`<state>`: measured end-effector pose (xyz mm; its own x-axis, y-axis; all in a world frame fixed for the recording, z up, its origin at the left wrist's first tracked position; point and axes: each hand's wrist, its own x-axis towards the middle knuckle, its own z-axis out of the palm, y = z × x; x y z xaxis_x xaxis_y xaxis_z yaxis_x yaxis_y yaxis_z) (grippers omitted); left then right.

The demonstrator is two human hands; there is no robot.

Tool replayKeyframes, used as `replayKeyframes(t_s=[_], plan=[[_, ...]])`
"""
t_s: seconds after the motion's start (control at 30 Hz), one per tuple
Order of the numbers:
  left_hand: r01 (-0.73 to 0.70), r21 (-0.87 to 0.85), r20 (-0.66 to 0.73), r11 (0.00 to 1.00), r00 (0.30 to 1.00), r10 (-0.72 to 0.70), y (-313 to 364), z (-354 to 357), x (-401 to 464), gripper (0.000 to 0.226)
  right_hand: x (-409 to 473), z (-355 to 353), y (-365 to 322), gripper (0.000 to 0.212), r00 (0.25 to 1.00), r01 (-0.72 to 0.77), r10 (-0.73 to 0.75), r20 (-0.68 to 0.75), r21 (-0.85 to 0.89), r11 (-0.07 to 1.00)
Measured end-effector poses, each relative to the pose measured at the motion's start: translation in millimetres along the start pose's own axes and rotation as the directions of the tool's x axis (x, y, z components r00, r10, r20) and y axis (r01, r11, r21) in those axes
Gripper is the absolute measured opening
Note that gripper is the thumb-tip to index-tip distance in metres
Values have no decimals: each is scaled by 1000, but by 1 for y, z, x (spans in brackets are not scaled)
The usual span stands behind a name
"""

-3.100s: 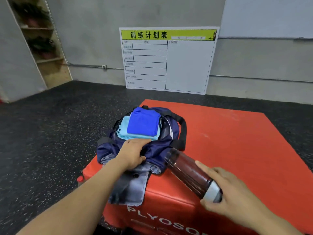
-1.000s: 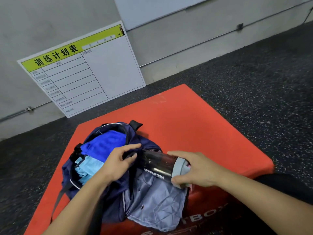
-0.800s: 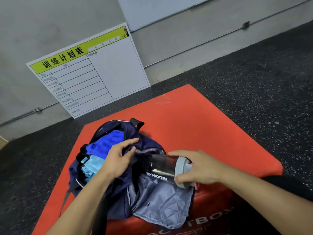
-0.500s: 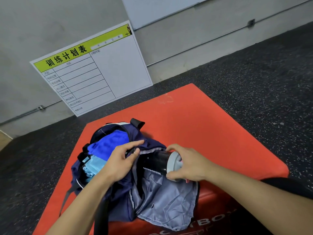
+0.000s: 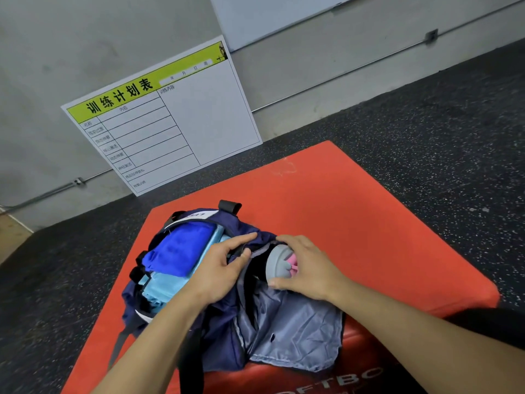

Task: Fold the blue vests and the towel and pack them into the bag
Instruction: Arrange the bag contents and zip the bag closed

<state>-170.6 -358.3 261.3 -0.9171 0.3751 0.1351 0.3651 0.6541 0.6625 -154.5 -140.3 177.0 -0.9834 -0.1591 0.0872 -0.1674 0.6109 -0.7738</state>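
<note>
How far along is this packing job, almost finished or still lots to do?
Nearly finished, it seems. Done: folded blue cloth and lighter blue cloth already lie stacked inside the open bag. In hand: the right hand pushes a bottle into the bag, only its grey cap showing, while the left hand holds the opening wide. Left: probably seating the bottle and closing the bag.

The shaker bottle (image 5: 279,264) has gone almost wholly into the navy bag (image 5: 227,322) at the centre of the frame: three seconds ago it lay in the open at lower right, half a second ago its dark body still showed, now only the grey lid with a pink spot does. The right hand (image 5: 308,270) has followed it leftward, cupping the lid. The left hand (image 5: 218,273) has shifted from the bag's near edge to the opening's rim beside the bottle.
</note>
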Motion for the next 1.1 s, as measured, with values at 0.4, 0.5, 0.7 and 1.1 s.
replayKeyframes(t_s=[0.4, 0.5, 0.7, 1.1], plan=[[39, -74, 7, 996, 999, -39, 6, 4, 2, 35, -42, -3, 4, 28, 977, -14, 116, -178, 491, 871], [44, -102, 17, 994, 999, -43, 10, 4, 5, 36, -31, 0, 3, 34, 984, 3, 70, -161, 415, 910], [24, -132, 41, 991, 999, -19, 15, 5, 10, 37, -15, 15, -10, 33, 991, 27, 14, -131, 308, 951], [28, -174, 37, 984, 999, -22, 20, 4, 17, 36, 29, 34, -16, 43, 986, 39, 4, -169, 249, 968]])
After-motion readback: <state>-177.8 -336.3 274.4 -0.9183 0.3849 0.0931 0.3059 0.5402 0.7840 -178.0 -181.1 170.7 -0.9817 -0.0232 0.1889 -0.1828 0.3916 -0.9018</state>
